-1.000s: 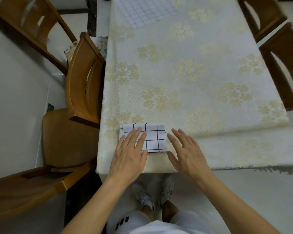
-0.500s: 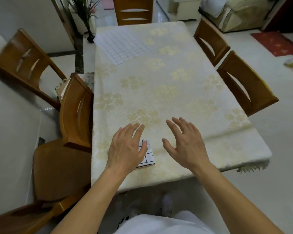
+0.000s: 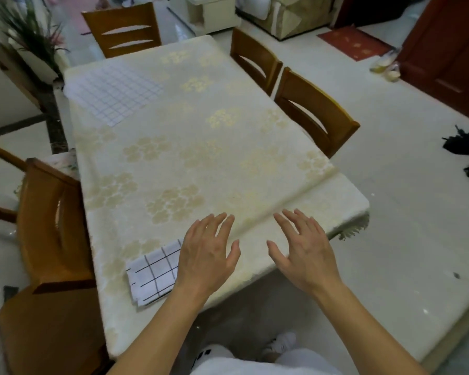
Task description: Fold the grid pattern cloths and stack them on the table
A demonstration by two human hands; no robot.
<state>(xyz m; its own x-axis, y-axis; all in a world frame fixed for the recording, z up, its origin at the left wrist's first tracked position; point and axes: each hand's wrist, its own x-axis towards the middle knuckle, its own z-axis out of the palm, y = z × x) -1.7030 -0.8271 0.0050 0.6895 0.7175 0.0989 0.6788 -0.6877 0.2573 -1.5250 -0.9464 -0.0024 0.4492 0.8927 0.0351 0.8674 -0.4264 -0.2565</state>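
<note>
Two grid cloths are on the table (image 3: 201,147). I see the folded cloth (image 3: 155,274) at seven o'clock, lying flat near the near edge, its right end hidden under my left hand (image 3: 207,255). The flat cloth (image 3: 114,93) lies spread at eleven o'clock, at the far left corner. Left hand hovers palm down, fingers straight and spread, holding nothing. Right hand (image 3: 303,253), at five o'clock, is likewise spread over bare tablecloth, holding nothing. Whether either palm touches the surface I cannot tell. Wooden chairs (image 3: 314,112) stand at two o'clock.
</note>
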